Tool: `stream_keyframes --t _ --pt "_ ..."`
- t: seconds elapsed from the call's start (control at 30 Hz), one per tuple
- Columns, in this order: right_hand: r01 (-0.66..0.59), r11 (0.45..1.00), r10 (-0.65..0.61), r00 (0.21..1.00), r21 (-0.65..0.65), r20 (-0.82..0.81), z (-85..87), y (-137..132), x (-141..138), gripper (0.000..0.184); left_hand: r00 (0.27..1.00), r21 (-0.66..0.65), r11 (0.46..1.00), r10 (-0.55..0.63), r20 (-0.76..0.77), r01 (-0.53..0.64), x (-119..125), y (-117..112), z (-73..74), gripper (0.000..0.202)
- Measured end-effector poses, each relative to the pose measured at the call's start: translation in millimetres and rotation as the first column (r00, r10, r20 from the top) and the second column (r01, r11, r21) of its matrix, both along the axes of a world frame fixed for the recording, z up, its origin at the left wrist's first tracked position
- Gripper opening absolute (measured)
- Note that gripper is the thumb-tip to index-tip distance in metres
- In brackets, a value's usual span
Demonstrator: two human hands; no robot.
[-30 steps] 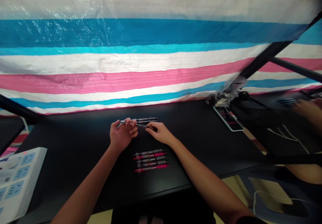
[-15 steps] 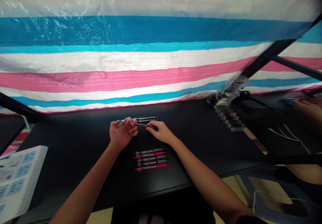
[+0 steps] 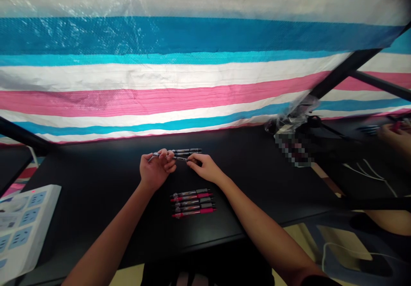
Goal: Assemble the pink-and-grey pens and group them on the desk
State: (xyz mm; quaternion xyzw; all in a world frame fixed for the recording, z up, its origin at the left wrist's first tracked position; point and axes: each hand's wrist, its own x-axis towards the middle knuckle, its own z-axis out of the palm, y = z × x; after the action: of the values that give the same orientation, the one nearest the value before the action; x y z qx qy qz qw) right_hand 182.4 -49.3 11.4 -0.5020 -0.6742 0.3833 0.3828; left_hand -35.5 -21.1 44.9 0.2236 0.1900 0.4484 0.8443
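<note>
My left hand [image 3: 156, 170] is closed around a thin pen part [image 3: 155, 154] whose tip sticks out to the left. My right hand [image 3: 204, 167] pinches the other end of a pen piece [image 3: 181, 159] between the two hands. Both hands hover just above a black table [image 3: 96, 183]. Two dark pens [image 3: 189, 151] lie on the table right behind the hands. A row of several pink and grey pens [image 3: 192, 203] lies side by side in front of the hands, near my wrists.
A white power strip [image 3: 19, 224] sits at the table's left front corner. A striped blue, pink and white tarp [image 3: 180, 76] hangs behind. At right, a blurred flat object [image 3: 291, 151], crumpled plastic [image 3: 295, 112], cables, and another person's hand [image 3: 393, 134] at a neighbouring table.
My hands stay almost still around the pen pieces. The other person's hand at far right has moved slightly up and further right.
</note>
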Motion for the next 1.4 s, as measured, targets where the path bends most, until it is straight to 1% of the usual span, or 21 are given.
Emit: stream_keyframes --t 0.13,0.3,0.53,0.63,0.8,0.97,1.1,1.27,1.4 --pt "-0.001 1.000 0.001 1.000 0.002 0.008 1.7 -0.7 0.2 0.017 1.000 -0.007 1.000 -0.005 0.002 0.005 0.1 0.1 1.2 0.027" --pt "0.004 1.000 -0.004 1.000 0.000 0.007 3.9 -1.0 0.1 0.017 1.000 -0.021 1.000 0.010 -0.002 -0.010 0.2 0.4 0.1 0.022" --pt "0.005 1.000 -0.005 1.000 0.010 0.007 3.0 -0.4 -0.5 0.017 1.000 -0.005 1.000 -0.008 0.003 0.008 -0.5 1.7 -2.1 0.023" --pt "0.009 1.000 -0.009 1.000 0.006 0.004 3.1 -0.3 -0.4 0.017 1.000 0.005 1.000 0.004 0.003 -0.004 -0.4 1.7 -1.6 0.022" --pt "0.004 1.000 -0.004 1.000 -0.002 0.000 3.5 -0.8 -0.2 0.016 1.000 -0.021 1.000 0.011 0.019 -0.011 -0.1 0.1 0.8 0.026" --pt "0.011 1.000 -0.011 1.000 0.000 -0.002 4.4 -1.0 0.0 0.017 1.000 -0.013 1.000 0.018 0.015 -0.017 0.3 0.2 0.5 0.022" --pt "0.007 1.000 -0.007 1.000 -0.003 0.003 4.8 -1.0 -0.4 0.017 1.000 -0.026 0.999 0.021 0.022 -0.021 0.2 0.3 0.3 0.025" --pt "0.016 1.000 -0.016 1.000 -0.012 -0.004 4.1 -0.7 -0.1 0.017 1.000 -0.011 1.000 0.016 0.017 -0.016 -0.7 0.3 0.0 0.023" --pt "0.019 1.000 -0.020 1.000 -0.009 -0.009 4.2 -1.0 0.4 0.018 0.999 0.002 1.000 0.024 0.029 -0.024 -1.2 -0.6 1.2 0.027"
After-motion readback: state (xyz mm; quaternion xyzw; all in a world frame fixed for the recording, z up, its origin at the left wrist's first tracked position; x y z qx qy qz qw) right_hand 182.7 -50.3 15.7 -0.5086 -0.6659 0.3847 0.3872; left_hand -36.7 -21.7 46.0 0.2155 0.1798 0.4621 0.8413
